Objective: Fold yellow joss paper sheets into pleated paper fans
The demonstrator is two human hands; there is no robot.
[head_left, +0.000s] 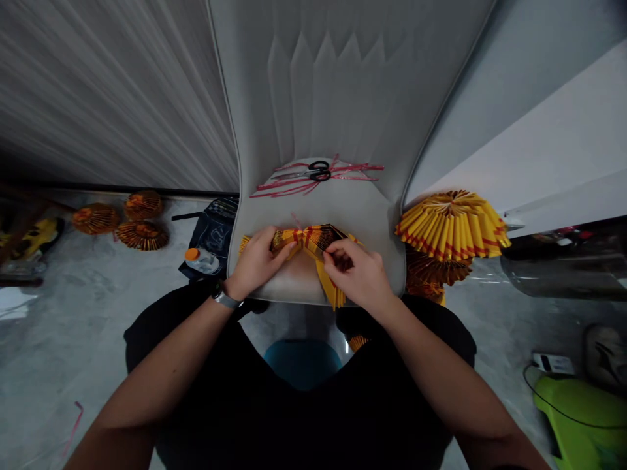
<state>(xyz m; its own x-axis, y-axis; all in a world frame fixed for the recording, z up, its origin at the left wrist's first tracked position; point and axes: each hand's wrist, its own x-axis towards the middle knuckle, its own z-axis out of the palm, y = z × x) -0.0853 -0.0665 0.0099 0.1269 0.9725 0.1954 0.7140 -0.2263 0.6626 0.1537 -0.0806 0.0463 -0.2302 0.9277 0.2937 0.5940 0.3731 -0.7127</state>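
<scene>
- The camera sits on the person's head.
- It looks forward and down.
- It is close above the left hand (pixel 257 261) and right hand (pixel 355 274).

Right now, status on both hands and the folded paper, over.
Left hand and right hand gripping the folded yellow-and-red paper at its middle. Paper on the grey seat. Black-handled scissors and pink ribbon farther up, clear of the hands.
</scene>
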